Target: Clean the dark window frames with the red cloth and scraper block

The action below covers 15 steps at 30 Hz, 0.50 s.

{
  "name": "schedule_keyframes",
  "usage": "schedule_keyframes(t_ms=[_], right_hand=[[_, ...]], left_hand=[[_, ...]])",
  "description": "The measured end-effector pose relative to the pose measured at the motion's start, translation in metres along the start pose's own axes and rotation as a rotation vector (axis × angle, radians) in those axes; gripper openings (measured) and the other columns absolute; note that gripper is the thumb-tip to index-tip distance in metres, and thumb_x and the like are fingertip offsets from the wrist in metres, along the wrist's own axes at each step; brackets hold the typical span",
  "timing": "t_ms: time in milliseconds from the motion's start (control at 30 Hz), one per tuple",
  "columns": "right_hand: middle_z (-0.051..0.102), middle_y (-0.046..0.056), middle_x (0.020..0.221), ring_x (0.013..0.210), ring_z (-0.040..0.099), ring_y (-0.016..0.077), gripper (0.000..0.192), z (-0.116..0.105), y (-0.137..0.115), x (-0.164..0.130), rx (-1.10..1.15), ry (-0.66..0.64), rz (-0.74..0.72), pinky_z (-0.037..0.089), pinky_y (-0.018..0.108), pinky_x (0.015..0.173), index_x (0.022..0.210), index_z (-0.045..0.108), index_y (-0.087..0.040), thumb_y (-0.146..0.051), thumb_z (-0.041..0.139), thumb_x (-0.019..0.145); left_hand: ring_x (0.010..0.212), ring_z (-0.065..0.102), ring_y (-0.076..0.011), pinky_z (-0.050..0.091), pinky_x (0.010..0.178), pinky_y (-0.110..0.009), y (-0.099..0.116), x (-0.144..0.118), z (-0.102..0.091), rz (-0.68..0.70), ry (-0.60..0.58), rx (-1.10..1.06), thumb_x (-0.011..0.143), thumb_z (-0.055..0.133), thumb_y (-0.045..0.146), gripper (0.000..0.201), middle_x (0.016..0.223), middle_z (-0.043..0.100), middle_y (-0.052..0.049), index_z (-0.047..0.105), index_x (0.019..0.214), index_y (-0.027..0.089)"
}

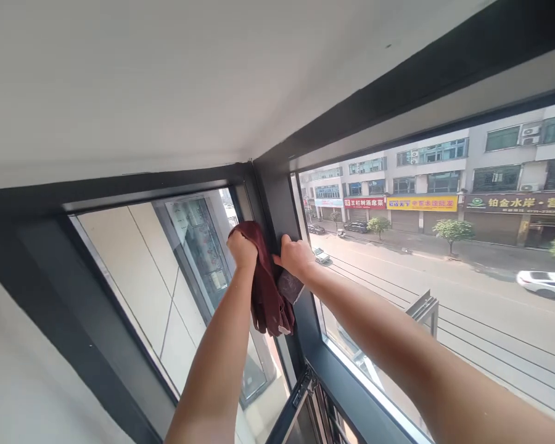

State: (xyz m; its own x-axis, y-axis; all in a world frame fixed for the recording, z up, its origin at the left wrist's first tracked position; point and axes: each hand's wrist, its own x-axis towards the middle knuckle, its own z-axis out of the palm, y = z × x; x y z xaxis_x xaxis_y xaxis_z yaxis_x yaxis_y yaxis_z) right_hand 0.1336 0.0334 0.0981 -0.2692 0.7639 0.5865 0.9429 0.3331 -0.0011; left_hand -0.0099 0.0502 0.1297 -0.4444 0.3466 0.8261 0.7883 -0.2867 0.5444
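My left hand point(243, 250) is closed on a dark maroon cloth point(268, 290), pressed up against the window frame near the corner. The cloth hangs down in loose folds below my fingers. Beside it, my right hand point(296, 258) is at the dark corner post point(280, 209), its thumb against the post. A greyish cloth point(289, 287) shows under my right palm, and the fingers curl round it. Most fingertips of both hands are hidden.
Dark window frames point(351, 105) meet at the corner under a white ceiling point(166, 80). An opened window sash point(296, 404) with a metal stay juts out low in the middle. Outside the right pane lie a street point(481, 308), wires and shopfronts; a tiled wall point(134, 265) shows through the left pane.
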Motion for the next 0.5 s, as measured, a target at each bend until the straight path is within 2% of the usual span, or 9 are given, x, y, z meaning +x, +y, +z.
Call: schedule_keyframes(t_ms=[133,233,333,500], right_hand=[[0.065,0.013,0.093,0.083,0.067,0.0254,0.039,0.003,-0.001,0.001,-0.015,0.016,-0.030,0.046,0.032,0.069,0.101,0.050,-0.014,-0.050,0.053,0.086],[0.065,0.014,0.094,0.082,0.066,0.0245,0.040,0.005,-0.003,0.001,0.001,0.007,-0.027,0.045,0.032,0.069,0.102,0.049,-0.014,-0.050,0.054,0.086],[0.065,0.013,0.090,0.080,0.066,0.0246,0.041,0.007,-0.004,0.002,0.020,0.013,-0.018,0.045,0.032,0.069,0.102,0.049,-0.013,-0.050,0.057,0.084],[0.064,0.011,0.081,0.079,0.066,0.0268,0.045,0.010,-0.005,0.003,0.023,0.038,-0.028,0.045,0.033,0.067,0.102,0.051,-0.013,-0.051,0.061,0.080]], left_hand=[[0.081,0.061,-0.0256,0.044,0.081,-0.038,0.045,0.060,-0.003,0.028,0.092,-0.052,0.074,0.047,0.023,0.010,0.076,0.064,-0.009,0.053,0.067,0.019],[0.079,0.060,-0.0241,0.045,0.079,-0.037,0.065,0.088,-0.006,-0.001,0.136,-0.116,0.073,0.049,0.022,0.010,0.072,0.063,-0.007,0.051,0.064,0.020],[0.076,0.059,-0.0222,0.046,0.075,-0.035,0.068,0.091,-0.005,-0.087,0.172,-0.179,0.074,0.048,0.021,0.011,0.069,0.060,-0.006,0.051,0.063,0.019],[0.069,0.056,-0.0188,0.045,0.066,-0.032,0.057,0.067,0.001,-0.236,0.172,-0.267,0.072,0.049,0.019,0.012,0.065,0.058,-0.003,0.053,0.060,0.018]])
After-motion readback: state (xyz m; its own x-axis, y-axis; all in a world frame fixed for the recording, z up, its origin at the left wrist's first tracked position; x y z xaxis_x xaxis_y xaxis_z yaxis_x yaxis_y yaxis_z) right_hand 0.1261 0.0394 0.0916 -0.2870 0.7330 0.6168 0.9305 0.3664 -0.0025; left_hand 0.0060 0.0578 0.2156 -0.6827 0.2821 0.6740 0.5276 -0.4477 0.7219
